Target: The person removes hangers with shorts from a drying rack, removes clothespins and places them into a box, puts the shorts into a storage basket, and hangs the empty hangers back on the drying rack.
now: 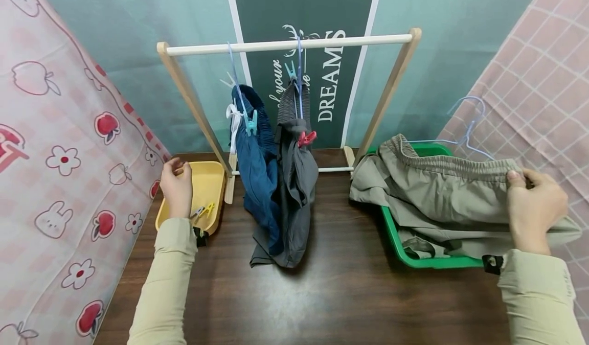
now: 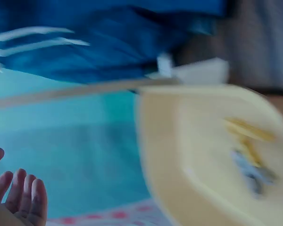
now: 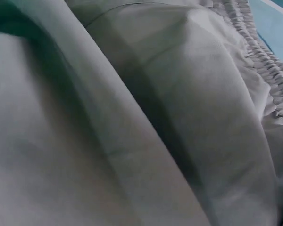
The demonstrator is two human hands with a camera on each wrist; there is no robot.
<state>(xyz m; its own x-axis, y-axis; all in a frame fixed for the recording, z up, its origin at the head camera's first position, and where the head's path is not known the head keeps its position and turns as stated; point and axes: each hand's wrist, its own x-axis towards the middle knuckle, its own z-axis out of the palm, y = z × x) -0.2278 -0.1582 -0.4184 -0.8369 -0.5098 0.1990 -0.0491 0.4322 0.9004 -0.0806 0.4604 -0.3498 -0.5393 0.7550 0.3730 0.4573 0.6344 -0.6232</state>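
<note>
My right hand point(image 1: 536, 202) pinches one end of the elastic waistband of khaki-grey trousers point(image 1: 451, 191), thumb on the near side. A light blue hanger point(image 1: 468, 131) sticks up behind that waistband, its hook to the upper right. The trousers drape over a green basket point(image 1: 395, 237); their folds fill the right wrist view. Over the yellow tray point(image 1: 161, 214) is my left hand point(image 1: 177, 184), fingers loosely bent and holding nothing. Inside the tray lie a yellow clothes peg point(image 2: 247, 129) and a grey clothes peg point(image 2: 252, 172).
A wooden rack with a white rail point(image 1: 276, 46) stands in the middle. Blue trousers point(image 1: 257, 166) and dark grey trousers point(image 1: 299, 181) hang from it on hangers, with a light blue peg point(image 1: 251, 123) and a red peg point(image 1: 307, 139). Patterned cloth walls enclose the brown table point(image 1: 340, 283).
</note>
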